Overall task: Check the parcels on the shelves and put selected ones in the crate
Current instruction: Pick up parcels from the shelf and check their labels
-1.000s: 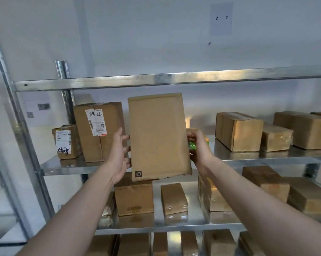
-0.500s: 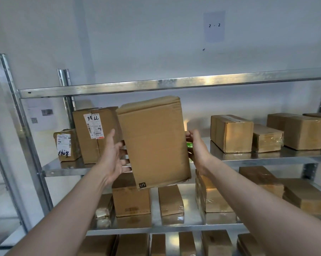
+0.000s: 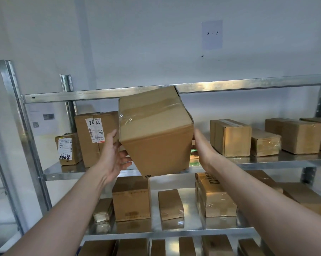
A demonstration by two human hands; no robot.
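- In front of the middle shelf (image 3: 63, 175), just above its near edge, the plain brown box (image 3: 156, 141) hangs in the air between two hands, clear of the metal.
- It's tipped right over: the taped face leans towards the viewer, one bottom corner points down, and a small dark mark sits near that corner.
- The left hand (image 3: 113, 156) is on the lower left side, palm in, thumb up along the edge. Its fingers are spread and fairly straight, so it's a flat press, not a wrap.
- The right hand (image 3: 202, 150) lies against the right side, wrist bent back. Its fingers run behind the box out of sight, so whether they hook round the far edge cannot be told.
- Both forearms reach up and forward from the near corners of the view, elbows low.
- Handling, as a guess: the cardboard is stiff and its corners crisp, so it should take a squeeze. The glossy tape looks slick, so bare card on the two sides is the better hold. It seems light enough, since two palms carry it tilted.
- No label shows on the faces in view.
- To the left stand a tall box with a white label (image 3: 95, 137) and a small box with handwriting (image 3: 68, 148). Something green (image 3: 194, 151) peeks out just beside the right hand.
- The crate is nowhere in view.
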